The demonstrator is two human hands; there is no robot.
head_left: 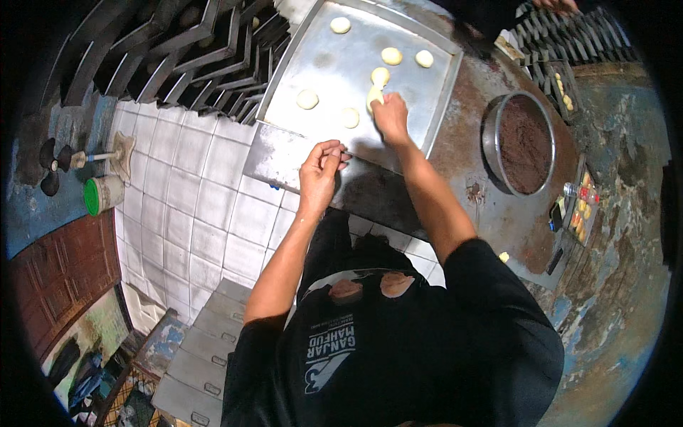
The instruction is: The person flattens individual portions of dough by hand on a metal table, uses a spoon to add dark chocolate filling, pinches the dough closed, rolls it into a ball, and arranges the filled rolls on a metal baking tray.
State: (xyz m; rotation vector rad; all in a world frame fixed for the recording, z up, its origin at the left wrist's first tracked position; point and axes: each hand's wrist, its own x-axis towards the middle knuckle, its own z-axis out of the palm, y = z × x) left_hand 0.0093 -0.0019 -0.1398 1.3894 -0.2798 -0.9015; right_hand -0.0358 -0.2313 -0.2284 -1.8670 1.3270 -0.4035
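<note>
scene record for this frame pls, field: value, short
setting: worn metal worktable beside a white tiled floor
tray: large metal baking tray with several pale dough pieces
right hand: right hand over the tray, holding a dough piece
left hand: left hand at the tray's near edge, fingers curled, nothing visibly held
filling: round metal bowl of dark brown filling, right of the tray
other: another person's hand at the top edge
</note>
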